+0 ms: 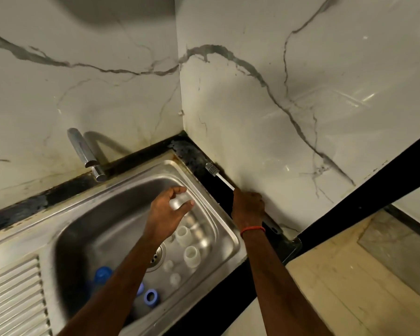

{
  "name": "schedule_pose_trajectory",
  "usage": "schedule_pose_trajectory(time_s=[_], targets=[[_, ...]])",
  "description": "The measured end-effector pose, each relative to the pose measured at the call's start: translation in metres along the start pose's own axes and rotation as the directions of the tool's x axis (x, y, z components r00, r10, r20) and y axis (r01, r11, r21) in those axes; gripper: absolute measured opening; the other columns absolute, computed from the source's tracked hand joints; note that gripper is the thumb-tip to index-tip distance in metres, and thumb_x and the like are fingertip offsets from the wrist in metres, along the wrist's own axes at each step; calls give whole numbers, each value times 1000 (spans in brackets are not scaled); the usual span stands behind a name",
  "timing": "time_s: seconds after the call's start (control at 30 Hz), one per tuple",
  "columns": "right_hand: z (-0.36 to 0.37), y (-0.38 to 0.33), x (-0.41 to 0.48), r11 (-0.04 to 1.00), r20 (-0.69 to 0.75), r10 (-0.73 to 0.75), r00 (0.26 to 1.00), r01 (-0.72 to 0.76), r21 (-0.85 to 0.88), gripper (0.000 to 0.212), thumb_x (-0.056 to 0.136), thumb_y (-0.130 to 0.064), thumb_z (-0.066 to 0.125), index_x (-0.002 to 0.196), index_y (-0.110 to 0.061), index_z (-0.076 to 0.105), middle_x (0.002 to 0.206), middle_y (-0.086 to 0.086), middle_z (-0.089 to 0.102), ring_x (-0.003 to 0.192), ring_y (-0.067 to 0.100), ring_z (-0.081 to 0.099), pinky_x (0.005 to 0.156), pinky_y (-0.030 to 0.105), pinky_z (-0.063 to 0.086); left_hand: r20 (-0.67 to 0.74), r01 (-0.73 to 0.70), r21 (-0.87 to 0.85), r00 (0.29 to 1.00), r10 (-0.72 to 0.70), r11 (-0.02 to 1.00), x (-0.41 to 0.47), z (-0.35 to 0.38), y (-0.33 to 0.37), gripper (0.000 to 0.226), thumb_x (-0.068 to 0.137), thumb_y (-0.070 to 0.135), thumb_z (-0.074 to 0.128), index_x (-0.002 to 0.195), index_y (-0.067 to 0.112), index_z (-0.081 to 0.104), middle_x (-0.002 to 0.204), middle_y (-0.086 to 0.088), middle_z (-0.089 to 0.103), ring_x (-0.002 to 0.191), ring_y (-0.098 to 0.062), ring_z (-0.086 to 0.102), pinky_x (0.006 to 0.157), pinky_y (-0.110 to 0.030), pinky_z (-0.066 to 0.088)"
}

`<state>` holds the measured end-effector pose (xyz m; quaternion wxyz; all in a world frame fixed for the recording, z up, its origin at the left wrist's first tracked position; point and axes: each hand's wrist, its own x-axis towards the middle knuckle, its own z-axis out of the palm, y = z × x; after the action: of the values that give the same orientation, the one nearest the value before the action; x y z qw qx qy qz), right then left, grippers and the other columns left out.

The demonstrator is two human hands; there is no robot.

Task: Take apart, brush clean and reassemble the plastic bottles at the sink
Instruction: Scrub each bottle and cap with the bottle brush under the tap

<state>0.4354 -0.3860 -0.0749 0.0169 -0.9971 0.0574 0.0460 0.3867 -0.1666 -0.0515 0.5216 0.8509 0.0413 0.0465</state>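
My left hand (166,214) hovers over the sink basin (112,214), thumb and fingers curled round a small clear plastic bottle (177,202) that looks blurred. My right hand (249,206) grips the handle of a bottle brush lying on the black counter strip along the right wall. Its bristled head (211,169) points toward the corner. On the basin floor lie two whitish bottle bodies (182,235) (192,255), two small clear caps (168,265) (175,278) and blue caps (151,297) (103,274). My left forearm hides part of them.
A chrome tap (87,154) stands at the sink's back edge, to the left of my hands. The drain (157,258) sits mid-basin. A ribbed draining board (12,294) lies at the left. Marble walls meet in the corner behind the sink; the floor shows at the lower right.
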Motion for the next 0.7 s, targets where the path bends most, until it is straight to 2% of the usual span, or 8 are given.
schedule_pose_trajectory(time_s=[0.07, 0.17, 0.27, 0.37, 0.47, 0.57, 0.7], targets=[[2, -3, 3, 1000, -24, -16, 1000, 16, 9, 38, 93, -9, 48, 129, -19, 53, 113, 14, 65, 106, 37, 58, 88, 41, 48, -11, 10, -2, 1000, -10, 1000, 3, -6, 0, 33, 83, 35, 81, 110, 39, 63, 116, 14, 67, 107, 0, 61, 86, -17, 46], [1, -8, 8, 997, -30, -47, 998, 49, 62, 36, 91, -11, 53, 127, -16, 55, 111, 12, 67, 106, 36, 61, 87, 42, 50, -30, 32, -15, 999, -32, 999, 4, -18, 2, 32, 83, 30, 82, 105, 42, 61, 114, 13, 68, 105, -2, 63, 81, -9, 46], [0, -21, 13, 976, -23, -97, 995, 100, 195, 27, 85, -15, 61, 111, -12, 60, 107, 15, 67, 104, 38, 62, 84, 43, 53, -67, 65, -23, 996, -66, 998, 2, -33, 0, 32, 84, 27, 82, 107, 38, 62, 109, 17, 67, 99, 9, 62, 78, -2, 44], [-6, -46, 16, 935, -38, -136, 990, 141, 325, 27, 82, -24, 62, 104, -9, 64, 106, 18, 67, 105, 40, 62, 83, 43, 53, -110, 81, -17, 991, -82, 997, -1, -47, -5, 33, 84, 23, 81, 110, 32, 62, 105, 20, 63, 92, 19, 59, 77, 0, 43], [-12, -72, 17, 886, -52, -211, 976, 214, 412, 32, 85, -26, 60, 112, -8, 61, 112, 21, 66, 106, 41, 62, 84, 44, 52, -154, 107, -33, 982, -111, 994, -1, -62, -12, 37, 85, 22, 80, 118, 22, 64, 106, 18, 64, 92, 17, 59, 78, -1, 44], [-17, -92, 13, 838, -47, -269, 962, 258, 482, 30, 89, -23, 57, 117, -13, 53, 112, 21, 66, 102, 43, 62, 78, 43, 48, -200, 116, -34, 972, -120, 993, -2, -78, -23, 38, 86, 20, 79, 121, 18, 63, 107, 18, 63, 96, 19, 57, 81, -3, 46], [-15, -112, 5, 761, -19, -317, 948, 266, 592, 30, 90, -20, 59, 118, -10, 56, 112, 22, 67, 103, 43, 62, 80, 42, 48, -244, 191, 71, 955, -169, 979, -3, -101, -37, 45, 87, 29, 77, 128, 22, 59, 123, 3, 62, 109, -6, 58, 94, -24, 49]])
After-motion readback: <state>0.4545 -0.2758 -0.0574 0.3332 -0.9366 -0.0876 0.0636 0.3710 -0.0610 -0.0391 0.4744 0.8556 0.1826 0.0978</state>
